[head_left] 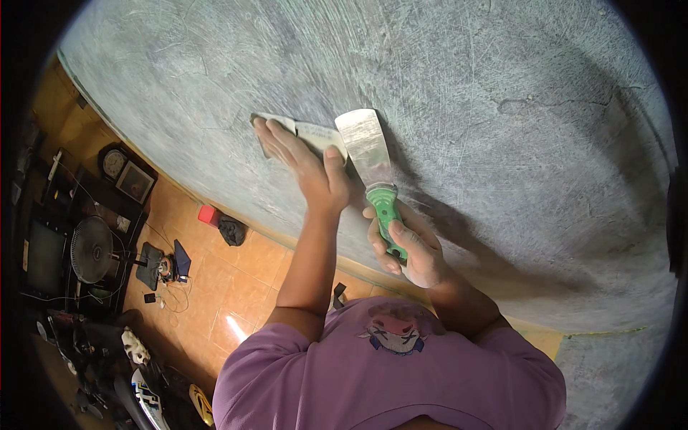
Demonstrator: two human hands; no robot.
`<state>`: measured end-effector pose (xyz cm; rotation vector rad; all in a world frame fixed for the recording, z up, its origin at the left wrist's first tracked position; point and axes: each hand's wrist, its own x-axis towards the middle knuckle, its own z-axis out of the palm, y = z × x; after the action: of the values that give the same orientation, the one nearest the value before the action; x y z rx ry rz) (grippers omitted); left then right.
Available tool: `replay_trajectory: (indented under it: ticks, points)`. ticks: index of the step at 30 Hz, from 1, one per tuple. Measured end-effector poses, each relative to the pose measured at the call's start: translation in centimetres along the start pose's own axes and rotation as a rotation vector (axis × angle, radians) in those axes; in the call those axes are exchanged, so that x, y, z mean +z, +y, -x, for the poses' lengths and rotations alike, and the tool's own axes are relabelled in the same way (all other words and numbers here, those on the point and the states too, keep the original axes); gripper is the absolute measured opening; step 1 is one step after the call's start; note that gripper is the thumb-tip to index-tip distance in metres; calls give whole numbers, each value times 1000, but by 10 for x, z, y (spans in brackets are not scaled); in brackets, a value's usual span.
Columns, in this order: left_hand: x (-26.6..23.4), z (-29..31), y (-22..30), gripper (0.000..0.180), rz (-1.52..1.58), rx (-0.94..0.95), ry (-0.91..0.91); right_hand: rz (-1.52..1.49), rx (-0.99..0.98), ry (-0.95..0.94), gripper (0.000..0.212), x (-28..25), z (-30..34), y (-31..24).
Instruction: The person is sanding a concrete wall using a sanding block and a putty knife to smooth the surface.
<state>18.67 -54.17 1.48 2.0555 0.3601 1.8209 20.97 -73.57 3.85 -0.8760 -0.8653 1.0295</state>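
Note:
A scuffed grey-green wall (pixel 473 79) fills the view in front of me. My left hand (pixel 315 175) presses a sheet of sandpaper (pixel 320 136) against it, fingers laid over the pale backing and thumb on the near side. The sheet looks folded, with a dark edge showing at its left end. In my right hand (pixel 419 251) is a putty knife (pixel 367 147); the fingers wrap round its green handle. Its broad metal blade points up and lies just right of the sandpaper. Whether the blade touches the wall I cannot tell.
Orange tiles (pixel 236 287) cover the floor at the lower left. A standing fan (pixel 94 249), a screen (pixel 44 254), a red box (pixel 208 216) and a black bag (pixel 231 230) are there, with loose cables. Parked motorbikes (pixel 147 401) stand nearer. Cracks (pixel 512 106) mark the wall at right.

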Motion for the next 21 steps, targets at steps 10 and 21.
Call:
replay_trajectory:
  ticks: [10, 21]
  points:
    - [-4, 21, -31, 88, 48, -35, -11, 31, 4, 73, 35, 3, 6, 10]
    - [-11, 28, -47, 89, -12, -16, -97, 73, 10, 104, 36, 3, -4, 14]
